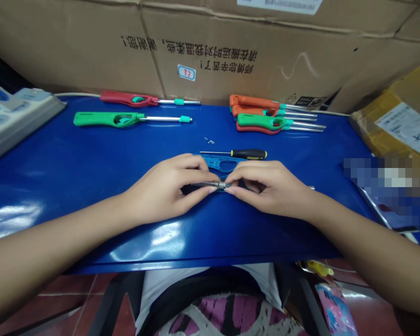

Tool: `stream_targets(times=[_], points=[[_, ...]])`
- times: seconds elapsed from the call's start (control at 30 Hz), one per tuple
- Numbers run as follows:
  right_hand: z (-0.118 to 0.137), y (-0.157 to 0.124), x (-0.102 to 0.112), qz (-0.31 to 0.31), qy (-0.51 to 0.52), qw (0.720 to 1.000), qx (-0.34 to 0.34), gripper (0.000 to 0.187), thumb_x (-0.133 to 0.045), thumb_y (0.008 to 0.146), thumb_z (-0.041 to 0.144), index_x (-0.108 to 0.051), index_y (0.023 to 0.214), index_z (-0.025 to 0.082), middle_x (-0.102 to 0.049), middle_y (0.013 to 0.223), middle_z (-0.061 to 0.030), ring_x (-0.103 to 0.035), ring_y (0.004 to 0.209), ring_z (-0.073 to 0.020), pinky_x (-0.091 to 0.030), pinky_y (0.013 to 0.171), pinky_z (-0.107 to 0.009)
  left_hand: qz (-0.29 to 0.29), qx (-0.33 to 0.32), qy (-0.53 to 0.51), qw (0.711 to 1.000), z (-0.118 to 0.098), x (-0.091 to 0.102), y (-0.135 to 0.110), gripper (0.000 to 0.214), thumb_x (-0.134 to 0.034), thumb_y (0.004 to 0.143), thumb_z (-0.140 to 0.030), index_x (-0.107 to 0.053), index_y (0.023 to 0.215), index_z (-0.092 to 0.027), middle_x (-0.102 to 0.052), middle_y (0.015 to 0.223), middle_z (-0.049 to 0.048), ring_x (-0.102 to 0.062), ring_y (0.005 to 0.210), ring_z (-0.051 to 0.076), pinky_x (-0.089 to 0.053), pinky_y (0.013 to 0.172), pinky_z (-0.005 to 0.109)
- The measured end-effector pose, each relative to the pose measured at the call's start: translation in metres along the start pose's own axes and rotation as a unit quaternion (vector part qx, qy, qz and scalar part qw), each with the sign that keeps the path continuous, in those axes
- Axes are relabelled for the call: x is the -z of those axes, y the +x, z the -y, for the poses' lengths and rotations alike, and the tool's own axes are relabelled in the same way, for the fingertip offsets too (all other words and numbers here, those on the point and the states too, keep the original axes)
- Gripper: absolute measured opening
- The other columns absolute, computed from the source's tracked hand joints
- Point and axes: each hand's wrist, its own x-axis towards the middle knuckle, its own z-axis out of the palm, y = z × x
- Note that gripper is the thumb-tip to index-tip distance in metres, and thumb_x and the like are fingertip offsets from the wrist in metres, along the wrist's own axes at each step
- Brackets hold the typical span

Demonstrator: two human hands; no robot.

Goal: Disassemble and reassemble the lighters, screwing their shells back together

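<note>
My left hand [168,189] and my right hand [266,186] meet at the middle of the blue table [91,186]. Both pinch a thin clear tube with a metal end [213,185], held level between the fingertips. Just behind the hands lies a blue lighter shell half [221,163], partly hidden by my fingers. A screwdriver with a black and yellow handle [245,153] lies behind that shell, its shaft pointing left.
A red lighter [129,98] and a green lighter [108,119] lie at the back left. A pile of orange, green and red lighters [262,119] sits at the back right. Cardboard boxes [231,42] wall the back. A white power strip [17,116] lies left, and tiny metal bits [209,139] lie mid-table.
</note>
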Motion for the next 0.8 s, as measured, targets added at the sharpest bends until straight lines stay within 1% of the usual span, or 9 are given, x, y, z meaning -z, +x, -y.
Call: stream_targets(times=[0.1,0.2,0.3,0.43,0.6,0.8], points=[[0.0,0.0,0.003,-0.004,-0.031,1.0,-0.003,0.012,-0.062,0.096,0.021,-0.07,0.102,0.014,-0.069,0.091,-0.0039,-0.062,0.081,-0.0124,-0.047,0.071,-0.025,0.029,-0.031,0.065,0.997,0.005,0.005,0.0,0.026,-0.058,0.099,-0.024,-0.073,0.119,-0.022,-0.069,0.103,0.0055,-0.065,0.095,0.019,-0.051,0.084,0.032],[0.0,-0.001,0.005,0.011,-0.079,0.997,-0.017,0.015,-0.059,0.097,0.021,-0.07,0.107,0.015,-0.069,0.101,-0.0063,-0.065,0.092,-0.017,-0.05,0.08,-0.029,0.053,-0.04,0.098,0.993,0.007,0.008,-0.001,0.028,-0.057,0.098,-0.025,-0.073,0.121,-0.023,-0.07,0.105,0.0056,-0.066,0.095,0.021,-0.052,0.084,0.034],[0.0,-0.001,0.007,0.022,-0.119,0.992,-0.032,0.017,-0.057,0.097,0.022,-0.07,0.108,0.017,-0.07,0.106,-0.0068,-0.067,0.095,-0.0191,-0.051,0.083,-0.032,0.066,-0.037,0.093,0.993,0.005,0.007,-0.001,0.03,-0.058,0.098,-0.028,-0.071,0.124,-0.021,-0.072,0.107,0.0065,-0.068,0.096,0.022,-0.053,0.083,0.034],[0.0,-0.001,0.012,0.031,-0.152,0.987,-0.048,0.018,-0.056,0.098,0.023,-0.07,0.108,0.018,-0.069,0.105,-0.0064,-0.068,0.094,-0.0195,-0.052,0.084,-0.032,0.055,-0.031,0.078,0.995,0.005,0.007,0.0,0.028,-0.055,0.102,-0.029,-0.072,0.121,-0.019,-0.074,0.105,0.0055,-0.068,0.096,0.021,-0.053,0.085,0.033],[-0.003,-0.002,0.015,0.08,-0.137,0.985,-0.06,0.02,-0.062,0.095,0.028,-0.068,0.112,0.02,-0.067,0.11,-0.0049,-0.067,0.094,-0.0188,-0.051,0.084,-0.032,0.039,-0.013,0.065,0.997,0.007,0.008,0.0,0.023,-0.06,0.1,-0.03,-0.074,0.115,-0.02,-0.075,0.102,0.0043,-0.068,0.093,0.02,-0.052,0.082,0.031],[-0.004,-0.003,0.016,0.097,-0.097,0.988,-0.07,0.023,-0.064,0.094,0.031,-0.068,0.114,0.021,-0.068,0.111,-0.004,-0.065,0.094,-0.0169,-0.048,0.078,-0.029,0.038,0.012,0.034,0.999,0.007,0.009,0.0,0.017,-0.065,0.096,-0.03,-0.076,0.105,-0.02,-0.076,0.096,0.0028,-0.069,0.088,0.018,-0.053,0.081,0.03]])
